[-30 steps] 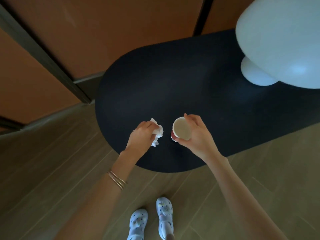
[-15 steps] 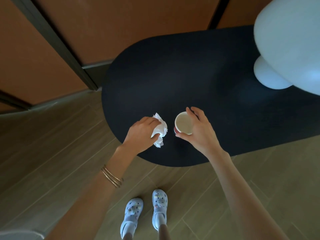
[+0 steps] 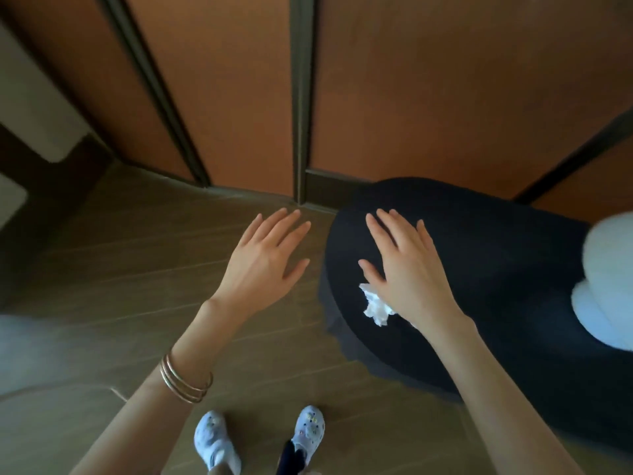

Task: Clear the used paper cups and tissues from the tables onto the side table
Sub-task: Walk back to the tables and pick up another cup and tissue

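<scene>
A crumpled white tissue (image 3: 376,307) lies near the left end of the dark oval side table (image 3: 507,269). My right hand (image 3: 407,269) hovers flat above the table with fingers spread, its palm edge covering part of the tissue. The paper cup is hidden; only a small pale sliver shows under my right wrist. My left hand (image 3: 265,260) hangs open above the wooden floor, left of the table, and holds nothing.
A large white rounded lamp (image 3: 606,289) stands at the table's right side. Orange wall panels (image 3: 445,90) with dark strips rise behind the table. Wooden floor (image 3: 120,269) stretches to the left. My feet in pale clogs (image 3: 214,440) are at the bottom.
Both hands have let go: the left released the tissue and the right released the cup. Both now have straight spread fingers. The view has swung left, putting the table on the right.
</scene>
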The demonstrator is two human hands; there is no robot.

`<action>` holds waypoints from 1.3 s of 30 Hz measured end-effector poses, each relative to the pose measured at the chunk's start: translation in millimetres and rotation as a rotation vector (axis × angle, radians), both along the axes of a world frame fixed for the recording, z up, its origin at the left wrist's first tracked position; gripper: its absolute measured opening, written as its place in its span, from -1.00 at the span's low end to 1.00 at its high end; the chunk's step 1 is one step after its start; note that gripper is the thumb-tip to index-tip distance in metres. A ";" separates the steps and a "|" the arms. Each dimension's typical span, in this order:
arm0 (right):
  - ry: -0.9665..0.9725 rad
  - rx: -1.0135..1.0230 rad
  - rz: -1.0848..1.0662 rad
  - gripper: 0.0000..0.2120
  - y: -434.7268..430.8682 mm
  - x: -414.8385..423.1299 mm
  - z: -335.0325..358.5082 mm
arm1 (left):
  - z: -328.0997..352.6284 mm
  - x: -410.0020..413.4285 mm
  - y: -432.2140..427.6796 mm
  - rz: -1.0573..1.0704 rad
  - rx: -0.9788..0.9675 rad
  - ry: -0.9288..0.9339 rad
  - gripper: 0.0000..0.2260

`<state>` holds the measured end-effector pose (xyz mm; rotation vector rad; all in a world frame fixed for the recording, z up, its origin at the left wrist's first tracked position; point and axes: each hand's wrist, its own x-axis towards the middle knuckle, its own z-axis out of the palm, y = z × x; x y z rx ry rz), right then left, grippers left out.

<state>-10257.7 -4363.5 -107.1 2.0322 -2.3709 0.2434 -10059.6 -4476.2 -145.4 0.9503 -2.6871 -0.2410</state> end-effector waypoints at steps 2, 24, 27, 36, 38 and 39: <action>0.004 -0.011 0.110 -0.42 -19.6 41.5 9.8 | 10.9 45.4 4.6 0.120 -0.005 0.011 -0.51; -0.052 0.212 1.028 -0.38 -37.3 579.6 -7.8 | 32.4 564.6 176.9 1.013 0.173 -0.073 -0.46; -0.049 0.219 1.170 -0.40 -36.8 638.4 5.3 | 39.5 614.0 199.6 1.133 0.159 -0.064 -0.48; -0.042 0.119 1.439 -0.46 -57.7 787.3 29.9 | 45.8 713.4 225.1 1.443 0.103 -0.023 -0.48; -0.038 0.090 1.486 -0.46 -64.6 820.3 26.6 | 42.7 737.4 221.7 1.503 0.101 -0.036 -0.49; -0.045 0.075 1.509 -0.46 -68.5 836.7 24.0 | 40.8 750.6 218.9 1.532 0.108 -0.041 -0.50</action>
